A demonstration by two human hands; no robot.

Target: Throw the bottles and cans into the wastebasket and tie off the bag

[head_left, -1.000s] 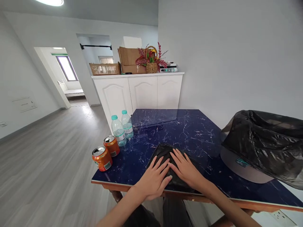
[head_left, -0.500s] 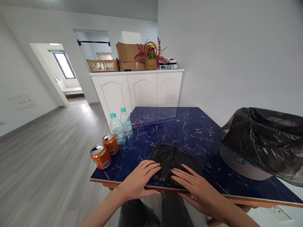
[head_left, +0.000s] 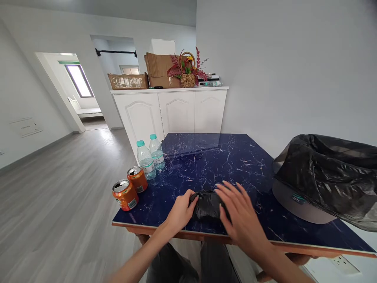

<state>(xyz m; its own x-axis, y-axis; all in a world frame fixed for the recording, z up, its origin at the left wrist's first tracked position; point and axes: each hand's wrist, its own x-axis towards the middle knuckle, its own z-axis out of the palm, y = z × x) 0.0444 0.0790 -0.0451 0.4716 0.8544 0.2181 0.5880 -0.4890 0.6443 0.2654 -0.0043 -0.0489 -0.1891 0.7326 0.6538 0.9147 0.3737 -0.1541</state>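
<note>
Clock centred on the black plastic bundle (head_left: 208, 208), 12 pointing away from the seated person. Bundle sits low on the dark blue marbled table (head_left: 218, 161), close to the near edge, compact and creased, longer side to side than deep.

Left hand (head_left: 182, 209): at the bundle's 9. Thumb and index pinched on its end, other fingers curled. Firm hold as far as I can see.

Right hand (head_left: 240, 212): at 3, palm down, opened out, fingers extended and a bit apart, thumb spread toward the bundle. Lies over that end, fingertips at the plastic; from here I can't tell if it presses. No grip visible.

Around it: two orange cans at 10, upright, tops opened, nearer can (head_left: 125, 195) and farther can (head_left: 137, 179). Two clear bottles with teal caps just beyond, also upright: near bottle (head_left: 145, 159), far bottle (head_left: 156, 151). Grey bin (head_left: 294, 204) at 3, black bag (head_left: 326, 173) draped over its rim. White cabinet (head_left: 176, 112) past the table, roughly 11, flower basket (head_left: 187, 79) on top.
</note>
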